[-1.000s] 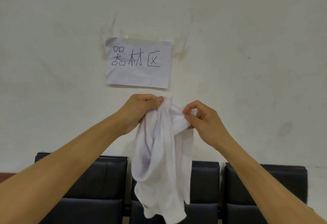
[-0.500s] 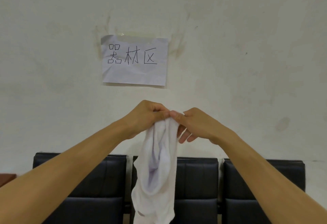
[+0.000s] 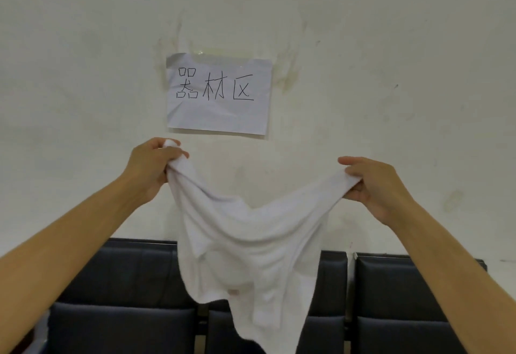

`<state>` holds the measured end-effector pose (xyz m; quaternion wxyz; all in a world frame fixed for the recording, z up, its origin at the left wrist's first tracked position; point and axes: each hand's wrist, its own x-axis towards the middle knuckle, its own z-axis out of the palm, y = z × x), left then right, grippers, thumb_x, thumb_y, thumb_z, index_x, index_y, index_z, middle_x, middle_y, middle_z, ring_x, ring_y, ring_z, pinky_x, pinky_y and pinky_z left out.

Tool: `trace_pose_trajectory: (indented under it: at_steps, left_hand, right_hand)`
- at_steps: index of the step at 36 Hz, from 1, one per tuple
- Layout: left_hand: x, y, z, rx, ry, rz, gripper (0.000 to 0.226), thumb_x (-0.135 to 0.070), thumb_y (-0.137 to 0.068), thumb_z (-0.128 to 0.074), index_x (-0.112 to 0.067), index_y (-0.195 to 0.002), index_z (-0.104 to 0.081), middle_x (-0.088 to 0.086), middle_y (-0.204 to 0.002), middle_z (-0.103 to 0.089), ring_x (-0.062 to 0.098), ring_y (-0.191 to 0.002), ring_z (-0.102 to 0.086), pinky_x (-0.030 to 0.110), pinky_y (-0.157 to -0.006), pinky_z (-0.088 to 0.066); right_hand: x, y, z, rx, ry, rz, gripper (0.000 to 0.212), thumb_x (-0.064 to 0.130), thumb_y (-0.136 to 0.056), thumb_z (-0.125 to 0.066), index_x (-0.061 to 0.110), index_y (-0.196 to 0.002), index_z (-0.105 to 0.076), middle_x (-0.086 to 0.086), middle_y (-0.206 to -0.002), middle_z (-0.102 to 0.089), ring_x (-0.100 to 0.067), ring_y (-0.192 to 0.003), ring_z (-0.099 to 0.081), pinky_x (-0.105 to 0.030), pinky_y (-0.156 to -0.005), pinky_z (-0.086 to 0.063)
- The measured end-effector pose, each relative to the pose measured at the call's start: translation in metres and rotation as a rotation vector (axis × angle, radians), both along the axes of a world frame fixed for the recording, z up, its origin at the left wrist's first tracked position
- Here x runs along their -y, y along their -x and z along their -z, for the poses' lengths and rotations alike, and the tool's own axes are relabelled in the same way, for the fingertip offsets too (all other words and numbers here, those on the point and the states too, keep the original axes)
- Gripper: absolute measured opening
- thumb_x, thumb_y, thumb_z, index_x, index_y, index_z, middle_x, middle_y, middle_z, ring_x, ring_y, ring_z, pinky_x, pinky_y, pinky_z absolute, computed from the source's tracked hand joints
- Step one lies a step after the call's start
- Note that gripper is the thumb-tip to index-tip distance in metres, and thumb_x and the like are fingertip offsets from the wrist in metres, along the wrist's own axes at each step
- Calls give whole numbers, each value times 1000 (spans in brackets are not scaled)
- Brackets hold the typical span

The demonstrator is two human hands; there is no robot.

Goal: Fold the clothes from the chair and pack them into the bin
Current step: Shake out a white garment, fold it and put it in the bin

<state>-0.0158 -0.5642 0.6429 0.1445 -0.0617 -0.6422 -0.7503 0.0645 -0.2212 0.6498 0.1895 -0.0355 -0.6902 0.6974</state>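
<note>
Our left hand (image 3: 152, 166) is raised in front of the wall, fingers curled tight round one bunched corner of the white garment (image 3: 245, 244). The cloth sags between our hands in a slack curve and hangs down in front of the black seats (image 3: 125, 275), below the paper sign (image 3: 219, 93). Our right hand (image 3: 374, 186) pinches the other corner between thumb and fingers. We judge this to be the opening-out before the first fold. To do it well, we should keep both grips level, draw the top edge taut and find the true seams before folding. The bin is not in view.
</note>
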Motion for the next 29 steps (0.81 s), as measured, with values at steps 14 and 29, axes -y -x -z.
trace_pose_trajectory:
  at_steps: [14, 29]
  left_hand:
    - [52, 10, 8, -23, -136, -5, 11, -5, -93, -54, -13, -92, -61, 4, -86, -59, 17, -81, -56, 33, -77, -49]
    - [46, 5, 3, 81, -291, 57, 8, -5, -93, -54, -12, -94, -59, 2, -81, -71, 10, -82, -63, 23, -73, -50]
  right_hand:
    - [-28, 6, 5, -177, 67, 64, 86, 43, -20, -93, 11, -97, -67, -16, -123, -57, -25, -108, -61, -22, -72, -56]
    - [-26, 8, 3, -152, 92, 135, 26, -7, -83, -62, 8, -103, -59, -18, -114, -55, -23, -86, -61, -29, -73, -54]
